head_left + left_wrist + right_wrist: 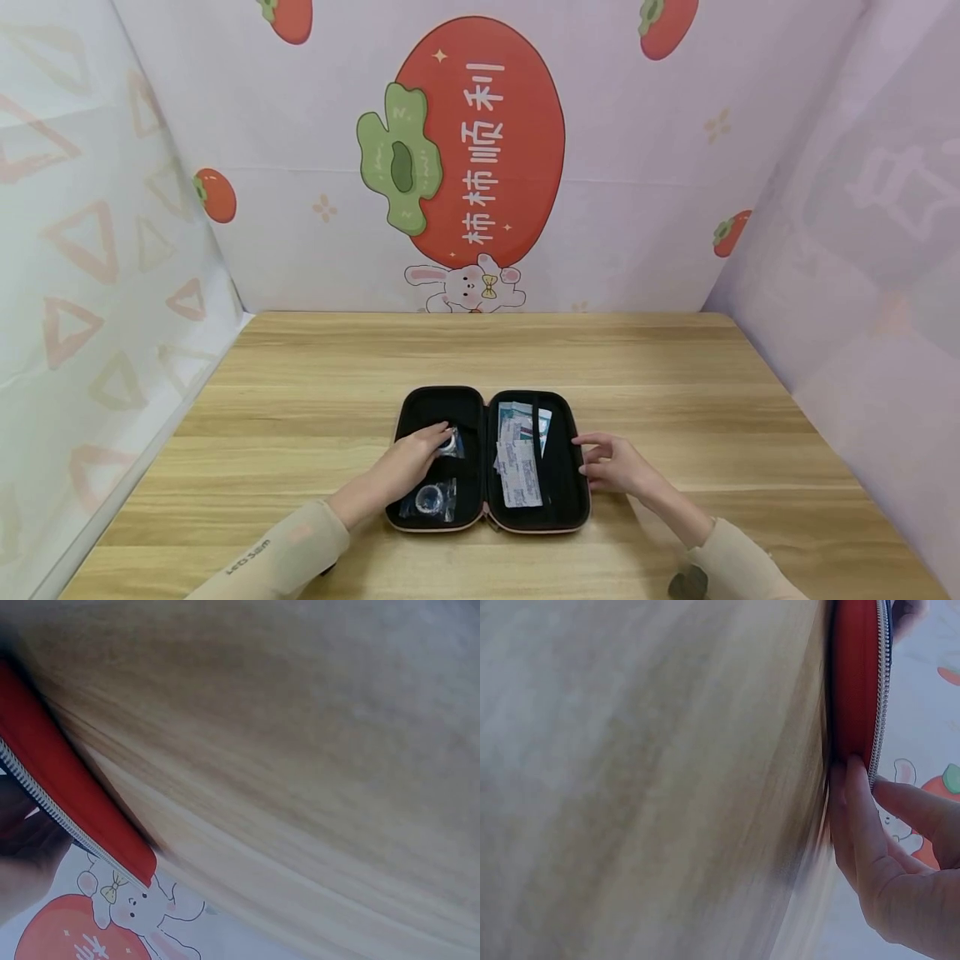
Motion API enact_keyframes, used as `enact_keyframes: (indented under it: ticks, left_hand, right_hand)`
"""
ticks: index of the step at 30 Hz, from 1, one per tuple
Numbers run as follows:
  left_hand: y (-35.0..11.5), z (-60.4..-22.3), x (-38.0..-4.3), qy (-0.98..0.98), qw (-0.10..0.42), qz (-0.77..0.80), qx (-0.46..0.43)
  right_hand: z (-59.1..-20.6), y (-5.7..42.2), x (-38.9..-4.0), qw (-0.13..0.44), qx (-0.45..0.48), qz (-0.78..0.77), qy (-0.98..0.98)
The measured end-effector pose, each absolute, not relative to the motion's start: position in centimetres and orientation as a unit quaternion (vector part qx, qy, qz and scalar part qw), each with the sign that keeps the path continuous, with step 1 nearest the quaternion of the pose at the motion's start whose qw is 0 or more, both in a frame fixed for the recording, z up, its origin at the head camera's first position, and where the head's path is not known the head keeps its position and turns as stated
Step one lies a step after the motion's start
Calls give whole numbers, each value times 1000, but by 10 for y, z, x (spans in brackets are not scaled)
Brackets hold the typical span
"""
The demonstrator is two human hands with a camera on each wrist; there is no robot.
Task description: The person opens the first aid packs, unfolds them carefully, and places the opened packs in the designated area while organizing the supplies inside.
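An unzipped case [567, 467] lies spread flat, black inside, with a red outer wall [853, 690] and a zip round its edge. My left hand [405, 461] reaches into the left half, holding the edge of a small clear packet [452, 445] with a pale round item in it; its thumb is hidden. A second clear packet [431, 500] with a coiled ring shape lies below. My right hand [617, 463] grips the case's right edge, one digit over the rim and fingers [864, 825] against the red side.
Several printed paper packets [519, 471] sit under a black strap [536, 425] in the right half. The case rests on a wood-grain table [300, 392]. Patterned cloth [637, 242] hangs behind the table and along both sides.
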State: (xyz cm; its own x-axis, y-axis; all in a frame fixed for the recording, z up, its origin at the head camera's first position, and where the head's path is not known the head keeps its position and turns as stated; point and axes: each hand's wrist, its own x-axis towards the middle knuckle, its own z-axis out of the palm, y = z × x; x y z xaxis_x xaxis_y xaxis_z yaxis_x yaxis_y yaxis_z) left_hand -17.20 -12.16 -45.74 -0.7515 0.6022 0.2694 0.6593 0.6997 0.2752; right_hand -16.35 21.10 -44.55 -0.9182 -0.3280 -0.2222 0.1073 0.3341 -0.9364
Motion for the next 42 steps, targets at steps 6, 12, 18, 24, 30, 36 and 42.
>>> enact_keyframes:
  ticks: [6, 12, 18, 24, 30, 36, 42]
  left_hand:
    - [-121, -458, -173, -919, 107, -175, -335]
    - [-121, -459, -176, -923, 113, -161, -332]
    - [-120, -460, -179, -920, 142, -142, -336]
    - [-121, -459, -184, -907, 197, -118, -354]
    - [-121, -457, -190, -901, 220, -112, -357]
    - [-122, -456, -194, -904, 210, -122, -352]
    - [-121, -454, -196, -910, 204, -108, -344]
  right_hand:
    - [-445, 210, -163, 186, -74, -567, 799]
    - [-444, 207, -163, 186, -80, -563, 801]
    - [-445, 209, -163, 185, -96, -576, 790]
    - [-452, 214, -165, 179, -137, -590, 775]
    - [-445, 210, -164, 185, -102, -569, 795]
    - [-445, 209, -165, 191, -97, -560, 800]
    - [-444, 209, -165, 191, -101, -560, 800]
